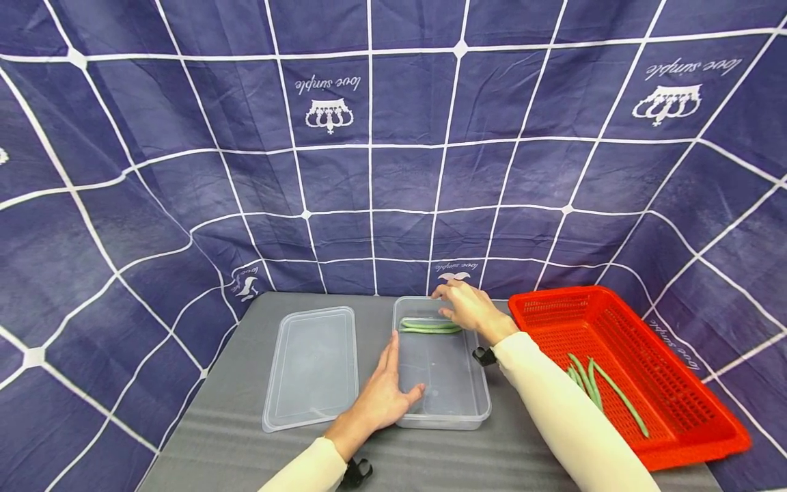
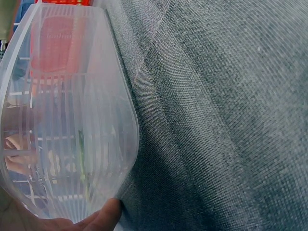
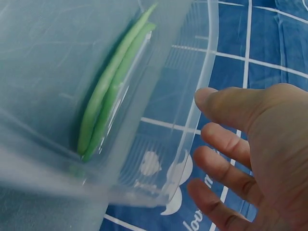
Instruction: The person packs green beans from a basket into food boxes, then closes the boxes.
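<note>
A clear plastic food container stands on the grey cloth, long side pointing away from me. Two green beans lie side by side across its far part. Along the container's left wall rests my left hand, fingers straight and thumb over the near part of the rim. In the left wrist view its fingertips are against the outside of the wall. My right hand is over the far right corner, fingers loosely bent and spread. The right wrist view shows nothing between those fingers, with the thumb overlapping the rim.
Left of the container lies a flat translucent lid. A red plastic basket stands to the right, holding several green beans; my right sleeve overlaps its left side. A blue curtain with white lines rises behind.
</note>
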Action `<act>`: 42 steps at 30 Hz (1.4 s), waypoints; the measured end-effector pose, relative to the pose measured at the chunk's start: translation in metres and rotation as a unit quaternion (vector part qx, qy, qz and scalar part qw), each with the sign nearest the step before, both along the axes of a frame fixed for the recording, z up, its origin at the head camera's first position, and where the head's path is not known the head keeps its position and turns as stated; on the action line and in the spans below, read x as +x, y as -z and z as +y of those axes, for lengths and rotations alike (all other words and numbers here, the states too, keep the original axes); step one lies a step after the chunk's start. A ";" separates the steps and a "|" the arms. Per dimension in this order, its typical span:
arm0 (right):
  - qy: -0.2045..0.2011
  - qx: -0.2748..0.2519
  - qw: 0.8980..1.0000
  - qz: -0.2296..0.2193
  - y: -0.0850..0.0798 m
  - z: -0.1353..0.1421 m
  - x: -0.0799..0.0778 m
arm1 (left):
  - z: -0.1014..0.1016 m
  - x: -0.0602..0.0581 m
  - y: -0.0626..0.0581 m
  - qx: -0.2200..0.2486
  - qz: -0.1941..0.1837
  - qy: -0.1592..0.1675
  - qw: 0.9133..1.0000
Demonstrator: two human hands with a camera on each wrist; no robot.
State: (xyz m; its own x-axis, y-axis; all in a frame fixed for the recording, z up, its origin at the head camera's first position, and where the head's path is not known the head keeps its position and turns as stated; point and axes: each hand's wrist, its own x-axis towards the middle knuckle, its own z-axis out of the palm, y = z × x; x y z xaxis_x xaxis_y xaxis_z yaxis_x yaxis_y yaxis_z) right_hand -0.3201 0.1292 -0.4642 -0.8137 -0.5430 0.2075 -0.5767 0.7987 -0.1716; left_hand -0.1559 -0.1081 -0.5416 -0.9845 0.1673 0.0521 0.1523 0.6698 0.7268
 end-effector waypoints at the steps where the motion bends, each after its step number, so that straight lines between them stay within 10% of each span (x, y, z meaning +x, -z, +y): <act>1: 0.002 -0.001 1.000 -0.002 0.000 0.002 0.001 | 0.000 0.000 0.000 0.000 0.000 0.000 1.000; 42: 0.028 -0.017 0.996 0.081 -0.023 0.099 0.047 | -0.001 0.002 -0.003 0.000 0.008 0.005 1.000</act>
